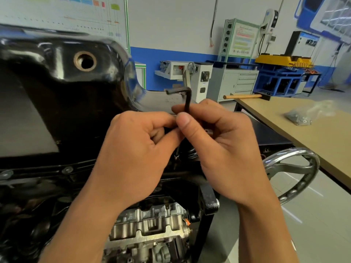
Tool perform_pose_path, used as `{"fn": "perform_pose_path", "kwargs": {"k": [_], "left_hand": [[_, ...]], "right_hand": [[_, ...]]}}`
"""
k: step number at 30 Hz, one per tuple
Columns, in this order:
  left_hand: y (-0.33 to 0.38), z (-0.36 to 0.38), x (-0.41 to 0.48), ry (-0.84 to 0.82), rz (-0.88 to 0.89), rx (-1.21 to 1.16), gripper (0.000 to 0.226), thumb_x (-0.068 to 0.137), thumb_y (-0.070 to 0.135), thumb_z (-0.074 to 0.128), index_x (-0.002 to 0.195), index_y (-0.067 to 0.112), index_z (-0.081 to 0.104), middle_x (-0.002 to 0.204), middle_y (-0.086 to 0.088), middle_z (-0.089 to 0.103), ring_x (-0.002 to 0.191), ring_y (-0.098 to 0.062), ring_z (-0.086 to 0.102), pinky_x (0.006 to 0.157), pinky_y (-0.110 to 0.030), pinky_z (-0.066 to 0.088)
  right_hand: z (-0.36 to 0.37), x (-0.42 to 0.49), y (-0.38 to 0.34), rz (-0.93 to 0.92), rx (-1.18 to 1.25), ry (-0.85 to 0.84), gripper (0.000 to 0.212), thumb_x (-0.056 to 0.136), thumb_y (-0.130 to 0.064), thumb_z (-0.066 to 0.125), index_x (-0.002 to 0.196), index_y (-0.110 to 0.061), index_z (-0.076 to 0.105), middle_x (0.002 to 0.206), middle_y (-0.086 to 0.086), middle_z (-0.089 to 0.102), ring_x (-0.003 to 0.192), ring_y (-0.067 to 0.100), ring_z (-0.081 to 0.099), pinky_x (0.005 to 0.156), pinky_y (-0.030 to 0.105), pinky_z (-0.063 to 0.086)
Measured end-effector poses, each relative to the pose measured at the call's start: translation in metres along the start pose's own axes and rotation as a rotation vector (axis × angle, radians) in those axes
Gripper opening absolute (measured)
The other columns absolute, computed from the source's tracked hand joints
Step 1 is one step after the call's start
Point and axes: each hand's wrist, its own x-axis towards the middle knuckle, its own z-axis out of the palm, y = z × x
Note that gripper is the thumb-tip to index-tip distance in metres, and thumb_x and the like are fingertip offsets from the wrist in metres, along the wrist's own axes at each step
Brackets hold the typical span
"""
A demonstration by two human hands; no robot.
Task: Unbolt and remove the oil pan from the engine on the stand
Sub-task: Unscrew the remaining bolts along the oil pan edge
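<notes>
The black oil pan point(57, 88) sits on top of the inverted engine point(148, 224) on the stand, filling the left of the view, with an open drain hole point(85, 60) near its top. A dark L-shaped hex key point(187, 99) stands upright at the pan's right end, its short arm pointing left. My right hand point(224, 145) pinches the key's long shaft between thumb and fingers. My left hand point(136, 152) is closed on the same shaft just below, fingertips touching the right thumb. The key's lower tip reaches down to the pan flange, mostly hidden by my hands.
Flange bolts point(67, 169) show along the pan's lower edge. The stand's chrome handwheel point(296, 171) is at the right. A wooden bench point(303, 133) carries a plastic bag of parts point(300, 116) and a wooden-handled tool point(243, 96). Cabinets and training rigs line the far wall.
</notes>
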Motion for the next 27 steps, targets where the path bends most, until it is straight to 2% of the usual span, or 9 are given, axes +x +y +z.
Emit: {"fn": "perform_pose_path", "kwargs": {"k": [3, 5, 10, 13, 15, 18, 21, 23, 27], "left_hand": [[-0.002, 0.007, 0.000, 0.104, -0.009, -0.011, 0.016, 0.083, 0.029, 0.075, 0.068, 0.028, 0.070, 0.040, -0.005, 0.044, 0.034, -0.013, 0.032, 0.044, -0.005, 0.031], [-0.004, 0.009, 0.000, 0.130, -0.007, -0.007, 0.017, 0.083, 0.025, 0.077, 0.068, 0.026, 0.070, 0.040, -0.002, 0.045, 0.035, -0.008, 0.033, 0.045, -0.003, 0.032], [-0.002, 0.002, -0.002, -0.055, 0.026, 0.071, 0.021, 0.096, 0.023, 0.062, 0.077, 0.023, 0.070, 0.051, 0.006, 0.059, 0.048, -0.007, 0.060, 0.051, -0.008, 0.042], [-0.001, 0.000, -0.002, -0.040, 0.024, 0.043, 0.020, 0.096, 0.022, 0.062, 0.079, 0.026, 0.071, 0.051, 0.003, 0.060, 0.048, -0.011, 0.060, 0.049, -0.010, 0.042], [-0.001, 0.004, -0.002, 0.028, 0.019, 0.043, 0.019, 0.091, 0.022, 0.068, 0.073, 0.024, 0.070, 0.048, 0.000, 0.056, 0.042, -0.016, 0.053, 0.044, -0.013, 0.040], [-0.003, 0.010, -0.002, 0.113, -0.004, 0.050, 0.026, 0.087, 0.021, 0.076, 0.066, 0.018, 0.061, 0.045, 0.000, 0.050, 0.036, -0.013, 0.043, 0.043, -0.007, 0.031], [-0.003, 0.008, -0.002, 0.046, -0.009, 0.065, 0.008, 0.089, 0.026, 0.070, 0.081, 0.026, 0.067, 0.047, 0.003, 0.056, 0.040, -0.011, 0.053, 0.048, -0.007, 0.038], [-0.002, 0.003, -0.002, -0.051, 0.006, 0.063, 0.009, 0.095, 0.026, 0.062, 0.093, 0.031, 0.069, 0.052, 0.007, 0.060, 0.048, -0.006, 0.061, 0.052, -0.008, 0.042], [-0.001, -0.003, -0.001, -0.076, 0.027, 0.043, 0.017, 0.097, 0.022, 0.062, 0.086, 0.024, 0.075, 0.056, 0.009, 0.065, 0.048, -0.001, 0.059, 0.052, -0.003, 0.039]], "right_hand": [[0.003, -0.001, -0.001, 0.035, 0.051, 0.185, 0.010, 0.080, -0.015, 0.083, 0.087, -0.010, 0.078, 0.069, 0.010, 0.068, 0.063, 0.028, 0.060, 0.058, 0.023, 0.049], [0.003, -0.002, -0.001, 0.032, 0.036, 0.216, 0.009, 0.077, -0.014, 0.084, 0.083, -0.011, 0.078, 0.068, 0.007, 0.069, 0.061, 0.025, 0.060, 0.056, 0.019, 0.048], [-0.005, -0.003, -0.001, -0.013, -0.115, 0.042, 0.010, 0.094, -0.015, 0.066, 0.095, -0.011, 0.075, 0.081, 0.004, 0.067, 0.077, 0.019, 0.063, 0.068, 0.034, 0.052], [-0.006, -0.004, -0.003, -0.014, -0.109, 0.000, 0.014, 0.097, -0.017, 0.062, 0.100, -0.014, 0.075, 0.086, 0.004, 0.070, 0.085, 0.021, 0.067, 0.073, 0.043, 0.054], [-0.002, -0.004, -0.005, -0.008, -0.080, 0.069, 0.010, 0.091, -0.021, 0.071, 0.096, -0.014, 0.077, 0.078, 0.004, 0.068, 0.074, 0.020, 0.064, 0.064, 0.038, 0.054], [0.001, -0.004, -0.007, 0.004, -0.037, 0.209, 0.007, 0.081, -0.020, 0.082, 0.085, -0.015, 0.079, 0.067, 0.001, 0.070, 0.060, 0.020, 0.061, 0.054, 0.024, 0.048], [0.000, -0.004, -0.007, -0.015, -0.075, 0.146, 0.005, 0.088, -0.017, 0.076, 0.086, -0.013, 0.078, 0.070, -0.001, 0.071, 0.064, 0.018, 0.064, 0.057, 0.022, 0.048], [-0.003, -0.004, -0.005, -0.022, -0.144, 0.069, 0.012, 0.095, -0.016, 0.067, 0.089, -0.011, 0.075, 0.074, -0.001, 0.067, 0.070, 0.018, 0.062, 0.061, 0.021, 0.045], [-0.005, -0.004, -0.007, -0.030, -0.197, 0.005, 0.019, 0.099, -0.015, 0.056, 0.095, -0.008, 0.073, 0.082, 0.002, 0.068, 0.080, 0.018, 0.064, 0.069, 0.032, 0.050]]}}
